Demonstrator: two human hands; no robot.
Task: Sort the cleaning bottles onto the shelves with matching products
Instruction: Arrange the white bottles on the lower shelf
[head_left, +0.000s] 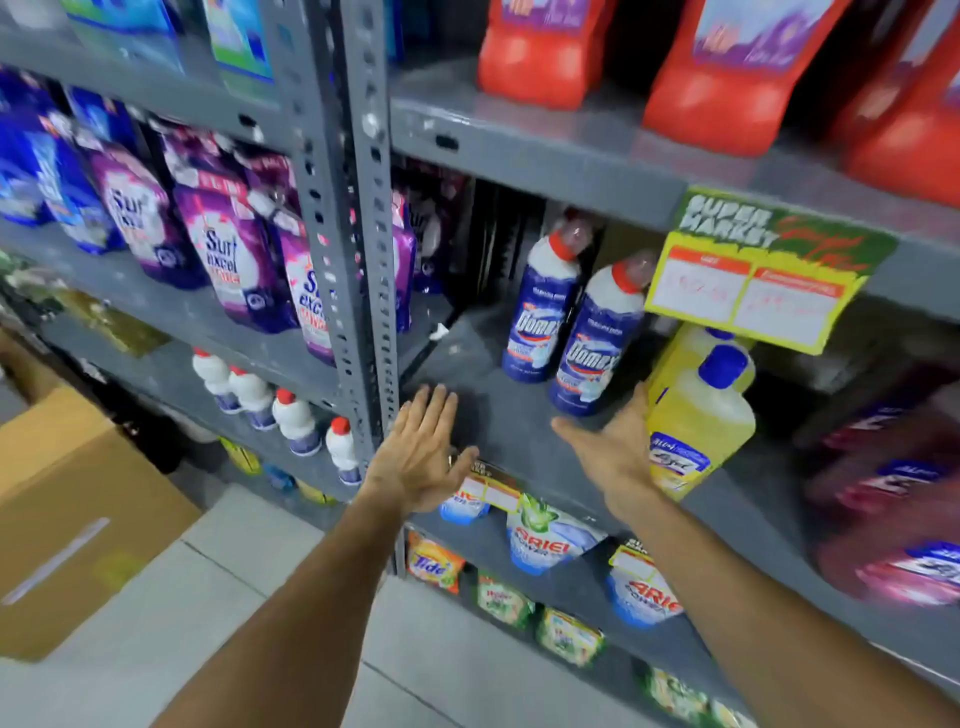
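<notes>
Left hand: the left hand (423, 447) is spread flat with fingers apart, holding nothing, over the bare front of the grey shelf (498, 415).
Right hand: the right hand (615, 447) is open too, palm turned toward 3 o'clock; its fingers touch the side of the front yellow bottle (698, 426) but are not closed around it.
Yellow bottles: two stand upright, the second yellow bottle (691, 348) just behind the first, toward 12 o'clock.
Domex bottles: a pair of blue Domex bottles (587, 358) stands at 11 o'clock from the yellow ones, close beside them, upright with red caps.
Handling: the yellow bottle looks full, so probably heavy for its size; rigid plastic with a smooth, glossy wall and label that may slip.
Hold: best judged at the waist above the label, with thumb and fingers on opposite sides, or under the blue cap (722, 366).
Price tag: a yellow-green price tag (769, 270) hangs from the upper shelf edge, partly hiding the rear bottle.
</notes>
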